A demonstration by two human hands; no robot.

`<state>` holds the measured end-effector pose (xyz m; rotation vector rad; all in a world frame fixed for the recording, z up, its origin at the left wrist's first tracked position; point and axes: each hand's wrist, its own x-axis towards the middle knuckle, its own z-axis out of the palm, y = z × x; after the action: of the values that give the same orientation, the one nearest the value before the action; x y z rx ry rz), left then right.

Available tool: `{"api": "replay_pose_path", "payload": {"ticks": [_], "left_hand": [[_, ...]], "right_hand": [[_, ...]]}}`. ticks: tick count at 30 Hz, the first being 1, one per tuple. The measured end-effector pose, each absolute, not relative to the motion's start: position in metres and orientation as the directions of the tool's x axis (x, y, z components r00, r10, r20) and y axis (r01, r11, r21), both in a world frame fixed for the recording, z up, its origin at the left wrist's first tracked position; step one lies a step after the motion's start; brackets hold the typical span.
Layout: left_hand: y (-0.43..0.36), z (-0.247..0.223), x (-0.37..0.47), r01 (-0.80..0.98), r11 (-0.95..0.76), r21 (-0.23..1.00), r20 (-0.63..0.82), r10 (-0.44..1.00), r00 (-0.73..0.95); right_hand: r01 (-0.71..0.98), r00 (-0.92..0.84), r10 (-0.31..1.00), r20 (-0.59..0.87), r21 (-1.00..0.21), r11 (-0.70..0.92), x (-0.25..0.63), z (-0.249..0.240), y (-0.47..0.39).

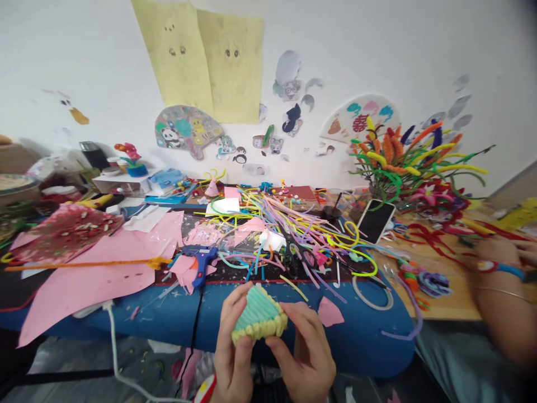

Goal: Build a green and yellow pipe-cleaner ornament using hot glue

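A small wedge-shaped piece (259,313) made of pipe cleaners is held up in front of the table's near edge. Its face is mint green in side-by-side rows, and a bumpy pale yellow border runs along its edges. My left hand (233,341) grips its left side, thumb at the lower edge and fingers behind. On the right side, my right hand (306,350) pinches the yellow border between thumb and fingers. Just beyond my hands lie a blue glue gun (203,266) and black-handled scissors (300,254).
Loose pipe cleaners (289,218) spread over the table's middle. Pink sheets (100,280) cover the left side, and a white cable (112,336) hangs off the front. A phone (376,221) leans before a pipe-cleaner bouquet (403,157). Another person's arm (499,280) rests at the right.
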<state>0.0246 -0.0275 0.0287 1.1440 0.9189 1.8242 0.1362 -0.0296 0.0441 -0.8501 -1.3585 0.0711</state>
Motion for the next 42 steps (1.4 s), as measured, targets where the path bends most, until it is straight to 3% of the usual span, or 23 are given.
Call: {"api": "replay_pose_path", "payload": {"ticks": [4, 8, 15, 20, 25, 32, 36, 42], "left_hand": [[-0.027, 0.042, 0.026, -0.262, -0.371, 0.891, 0.288, 0.907, -0.306], [-0.024, 0.05, 0.031, -0.277, -0.269, 0.922, 0.199, 0.946, -0.256], [-0.024, 0.047, 0.033, -0.11, -0.433, 0.895, 0.39, 0.876, -0.284], [-0.022, 0.037, 0.025, -0.018, -0.505, 0.863, 0.489, 0.844, -0.218], [-0.02, 0.025, 0.023, -0.099, -0.464, 0.88, 0.427, 0.866, -0.261], [-0.018, 0.021, 0.021, -0.212, -0.358, 0.909, 0.299, 0.916, -0.267], [-0.019, 0.016, 0.021, -0.224, -0.393, 0.892, 0.328, 0.902, -0.28], [-0.021, 0.013, 0.021, -0.183, -0.479, 0.859, 0.424, 0.864, -0.272]], "right_hand": [[0.388, 0.121, 0.641, 0.758, -0.63, 0.673, 0.151, 0.051, -0.035], [0.472, 0.083, 0.673, 0.735, -0.624, 0.623, 0.154, 0.054, -0.034], [0.579, 0.16, 0.576, 0.802, -0.549, 0.603, 0.145, 0.058, -0.032], [0.489, 0.145, 0.549, 0.823, -0.542, 0.684, 0.14, 0.062, -0.035], [0.428, 0.122, 0.506, 0.854, -0.505, 0.749, 0.136, 0.06, -0.036], [0.484, 0.167, 0.433, 0.886, -0.457, 0.747, 0.133, 0.056, -0.038], [0.504, 0.058, 0.45, 0.891, -0.415, 0.758, 0.134, 0.055, -0.037], [0.518, 0.115, 0.464, 0.878, -0.451, 0.727, 0.128, 0.053, -0.036]]}}
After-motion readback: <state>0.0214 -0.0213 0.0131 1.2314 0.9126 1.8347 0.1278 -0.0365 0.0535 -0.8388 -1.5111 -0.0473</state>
